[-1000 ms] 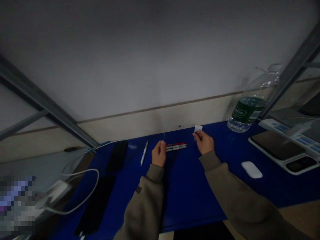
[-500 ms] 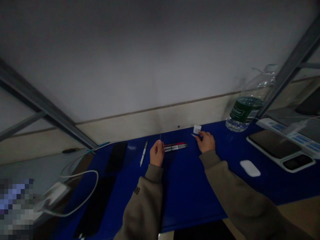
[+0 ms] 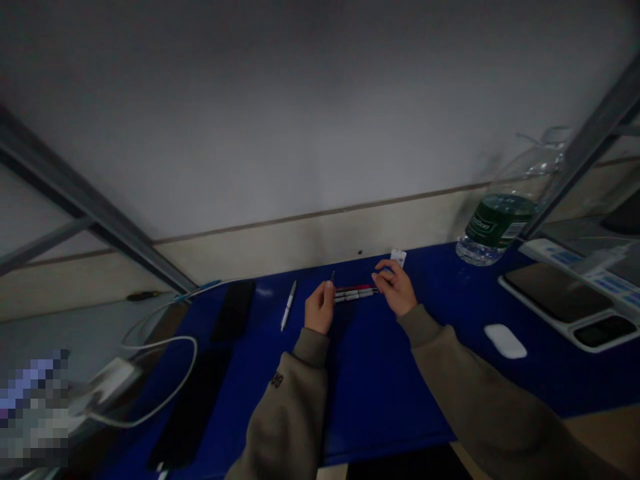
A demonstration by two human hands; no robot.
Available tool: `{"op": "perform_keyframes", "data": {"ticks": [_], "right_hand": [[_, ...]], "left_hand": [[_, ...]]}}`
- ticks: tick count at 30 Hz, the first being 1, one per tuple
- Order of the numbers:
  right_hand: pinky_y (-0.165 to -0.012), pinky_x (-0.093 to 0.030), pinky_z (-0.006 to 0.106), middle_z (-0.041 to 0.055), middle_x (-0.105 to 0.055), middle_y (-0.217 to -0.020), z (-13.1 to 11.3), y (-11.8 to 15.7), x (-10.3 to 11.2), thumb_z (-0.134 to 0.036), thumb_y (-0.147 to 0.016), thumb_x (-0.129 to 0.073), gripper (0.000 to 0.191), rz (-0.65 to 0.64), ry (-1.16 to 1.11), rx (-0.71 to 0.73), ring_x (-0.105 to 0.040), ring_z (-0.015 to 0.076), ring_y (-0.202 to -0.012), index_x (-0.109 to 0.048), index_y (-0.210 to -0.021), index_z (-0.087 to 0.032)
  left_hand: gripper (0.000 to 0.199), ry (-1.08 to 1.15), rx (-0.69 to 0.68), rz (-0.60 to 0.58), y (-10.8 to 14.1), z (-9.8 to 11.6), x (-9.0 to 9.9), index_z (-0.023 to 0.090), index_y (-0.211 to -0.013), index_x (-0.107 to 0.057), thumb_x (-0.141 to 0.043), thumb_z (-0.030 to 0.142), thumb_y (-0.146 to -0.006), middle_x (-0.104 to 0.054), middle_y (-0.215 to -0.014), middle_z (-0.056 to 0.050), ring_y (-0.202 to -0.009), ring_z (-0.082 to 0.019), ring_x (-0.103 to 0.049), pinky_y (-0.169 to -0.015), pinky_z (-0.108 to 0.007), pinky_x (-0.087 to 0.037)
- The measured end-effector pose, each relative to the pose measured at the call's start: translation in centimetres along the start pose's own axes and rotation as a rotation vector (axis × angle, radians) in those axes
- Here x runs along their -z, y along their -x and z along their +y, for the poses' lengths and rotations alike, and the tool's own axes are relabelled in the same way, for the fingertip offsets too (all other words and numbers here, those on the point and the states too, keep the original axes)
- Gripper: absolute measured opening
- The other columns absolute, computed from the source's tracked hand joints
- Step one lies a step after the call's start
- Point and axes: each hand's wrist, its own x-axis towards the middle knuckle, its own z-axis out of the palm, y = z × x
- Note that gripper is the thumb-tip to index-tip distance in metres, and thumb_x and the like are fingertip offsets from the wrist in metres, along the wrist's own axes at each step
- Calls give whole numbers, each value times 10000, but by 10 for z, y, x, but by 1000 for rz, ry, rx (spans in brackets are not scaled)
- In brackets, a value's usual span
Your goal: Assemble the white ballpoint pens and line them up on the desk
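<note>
My left hand is closed in a pinch around a thin, pen-like piece. Its dark tip sticks up above the thumb; the fingers hide the rest. To the right, my right hand hovers with thumb and index finger curved and slightly apart, and I see nothing between them. Between the hands several pens, red and white-grey, lie side by side on the blue tabletop. A lone white-grey pen lies left of my left hand. Just behind my right hand is a small white packet.
A large water bottle stands back right, near a kitchen scale, a power strip and a white mouse-shaped object. At left lie dark flat objects and a white cable. A wall closes off the back.
My right hand has moved left and toward me, away from the white packet; the small pale piece at its fingertips no longer shows. My left hand has shifted slightly right, still pinching.
</note>
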Motion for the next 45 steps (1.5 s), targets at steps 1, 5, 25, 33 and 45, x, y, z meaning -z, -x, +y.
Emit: {"op": "perform_keyframes", "data": {"ticks": [1,5,25,33,45], "right_hand": [[-461,-302,236,-93,-362,-475,-2,0,0,-399,-792,-573,299,-9,-20,-16,-363,100,-427,-481,-1023,-233],[-477,-351,249,-54,-466,-495,-10,2,-5,-471,-847,-473,340,-62,-97,-59,-427,112,-447,-529,-1063,-215],[-694,-450,303,-19,-573,-655,-16,6,-9,-258,-798,-535,366,-247,-138,-10,-541,133,-653,-503,-1156,-187],[-729,-459,319,-5,-597,-685,-12,6,-9,-277,-817,-532,357,-272,-141,-5,-567,142,-696,-503,-1161,-190],[-766,-472,351,32,-662,-798,-11,6,-10,-207,-799,-515,447,-298,-186,-13,-614,165,-785,-425,-1237,-193]], "left_hand": [[444,-18,-12,-12,1,0,-1,174,-642,-474,-391,557,-848,-406,-540,37,-500,-88,-387,-473,-202,-305],[440,-97,-51,-55,2,0,-1,172,-641,-480,-358,521,-878,-415,-551,34,-517,-90,-393,-493,-203,-301],[440,-308,-106,-74,2,-3,1,167,-711,-541,-309,483,-911,-451,-570,38,-562,-99,-436,-541,-205,-295],[444,-392,-123,-98,2,-1,0,166,-714,-537,-291,477,-917,-457,-571,39,-563,-94,-444,-543,-201,-293],[437,-572,-153,-147,4,1,1,186,-837,-616,-283,454,-930,-519,-574,21,-537,-103,-495,-529,-205,-296]]}}
